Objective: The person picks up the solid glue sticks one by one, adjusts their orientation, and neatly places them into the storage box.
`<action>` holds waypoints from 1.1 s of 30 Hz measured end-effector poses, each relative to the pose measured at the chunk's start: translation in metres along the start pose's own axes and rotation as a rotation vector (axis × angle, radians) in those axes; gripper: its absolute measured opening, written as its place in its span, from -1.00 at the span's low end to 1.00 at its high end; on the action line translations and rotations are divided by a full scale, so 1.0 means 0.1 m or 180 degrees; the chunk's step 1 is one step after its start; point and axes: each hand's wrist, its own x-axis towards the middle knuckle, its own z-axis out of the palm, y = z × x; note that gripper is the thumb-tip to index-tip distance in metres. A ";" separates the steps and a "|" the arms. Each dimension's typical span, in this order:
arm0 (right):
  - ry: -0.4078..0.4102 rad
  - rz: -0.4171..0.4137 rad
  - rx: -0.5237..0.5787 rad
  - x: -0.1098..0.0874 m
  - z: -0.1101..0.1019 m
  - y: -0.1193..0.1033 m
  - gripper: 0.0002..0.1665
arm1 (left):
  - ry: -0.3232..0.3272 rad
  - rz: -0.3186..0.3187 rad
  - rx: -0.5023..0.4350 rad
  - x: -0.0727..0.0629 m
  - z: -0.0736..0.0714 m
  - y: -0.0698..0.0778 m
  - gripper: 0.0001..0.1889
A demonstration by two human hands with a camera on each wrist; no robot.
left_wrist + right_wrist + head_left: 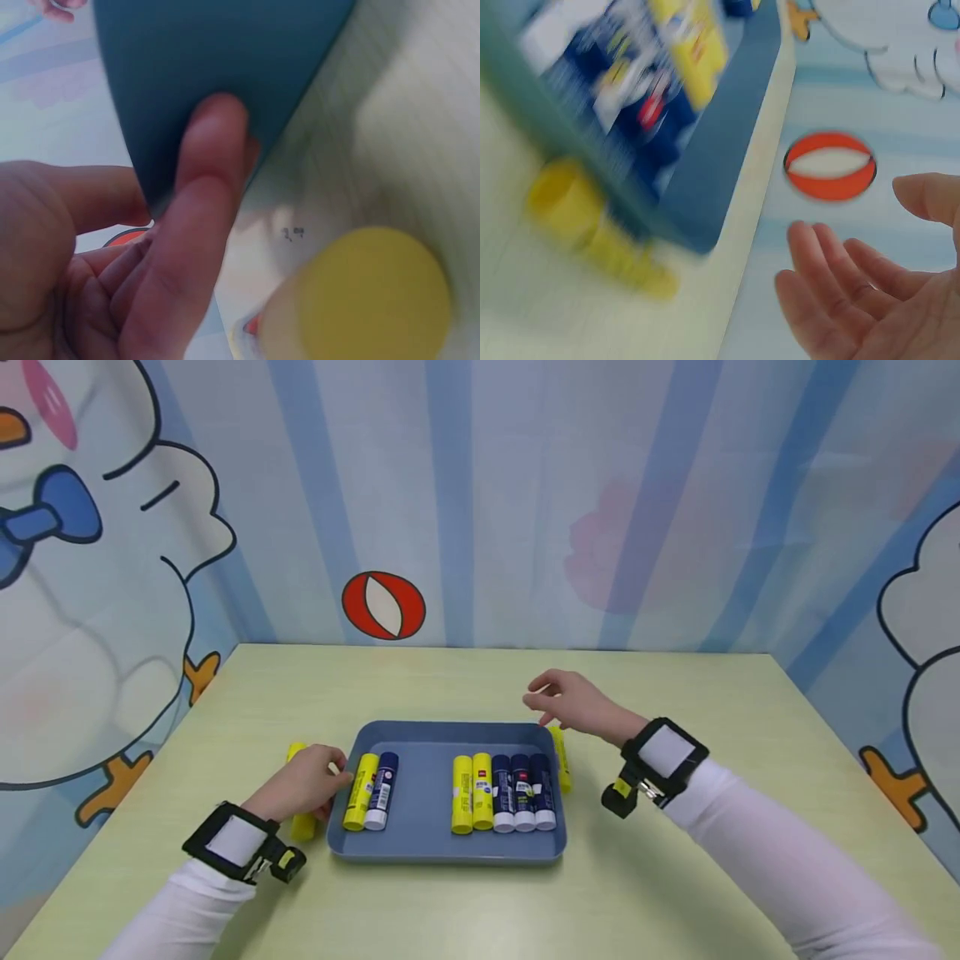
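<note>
The blue-grey tray (423,793) lies on the table with glue sticks in it. At its left end are a yellow glue stick (362,792) and a dark blue glue stick (382,791); further right stand two yellow ones and three dark blue ones in a row. My left hand (303,783) pinches the tray's left rim, thumb on top and fingers against the outer wall (225,52). Beyond the far right corner hovers my right hand (581,703), fingers loosely spread, holding nothing.
One yellow glue stick (302,827) lies left of the tray, partly hidden by my left hand. Another yellow glue stick (561,762) lies along the tray's right side. A patterned backdrop (510,510) rises behind the pale table (480,910).
</note>
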 end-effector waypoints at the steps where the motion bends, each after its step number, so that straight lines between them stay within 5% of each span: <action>1: 0.0064 0.0005 -0.0047 -0.01 -0.03 0.06 -0.45 | 0.0003 -0.0012 0.0010 0.00 0.00 0.00 -0.78; 6: 0.0183 0.0133 -0.0325 -0.03 -0.08 0.34 -0.43 | 0.0009 -0.0061 0.0049 0.02 0.00 -0.04 -0.78; 14: -0.0021 0.0508 -0.0658 0.00 0.03 0.61 -0.39 | 0.0009 -0.0077 0.0086 0.04 0.00 -0.03 -0.76; 33: -0.0250 0.1043 -0.0578 0.06 0.14 0.68 -0.43 | 0.0000 -0.0037 0.0076 0.07 0.01 -0.04 -0.78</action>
